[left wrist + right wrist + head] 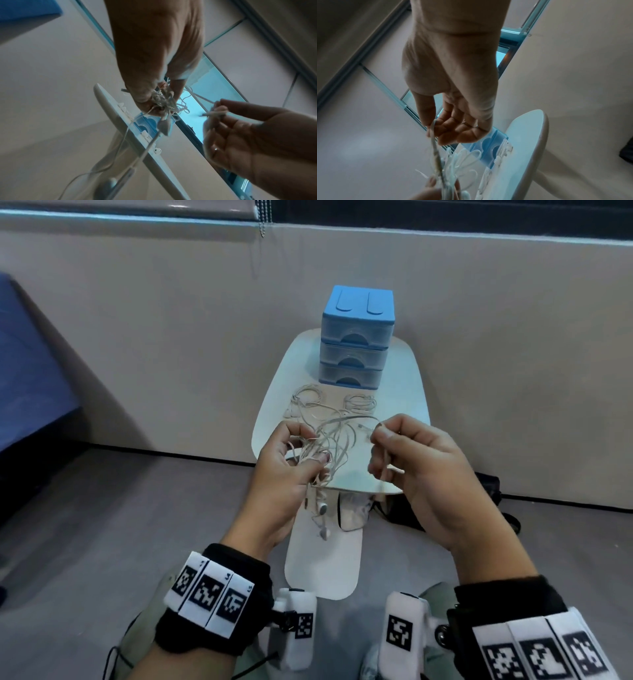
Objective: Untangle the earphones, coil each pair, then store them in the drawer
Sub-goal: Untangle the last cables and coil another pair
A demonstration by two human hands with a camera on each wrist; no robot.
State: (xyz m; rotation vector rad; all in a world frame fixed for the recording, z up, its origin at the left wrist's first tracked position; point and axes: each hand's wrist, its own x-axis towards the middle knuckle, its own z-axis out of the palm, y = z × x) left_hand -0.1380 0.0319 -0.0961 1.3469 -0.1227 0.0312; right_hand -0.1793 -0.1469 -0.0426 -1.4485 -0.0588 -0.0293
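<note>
The tangled earphones (322,446) are in the air above the near edge of the small white table (407,392), between the two hands. The left hand (284,470) has its fingers curled around the knot of white cables, and two earbuds (322,520) hang down below it. The right hand (414,470) pinches one cable end between thumb and forefinger and holds it a little apart from the knot; the other fingers are loosely bent.

I judge that the task is about in the middle. Two coiled pairs (360,402) already lie on the table, just in front of the blue drawer unit (356,337), one to the left and one to the right. The bundle in the hands is not yet free, so untangling, coiling and storing of it are left.

The drawer unit has three translucent drawers, and all three look closed. What is inside them I cannot tell. No earphones are visibly stored there, so the coiled pairs wait outside.
</note>
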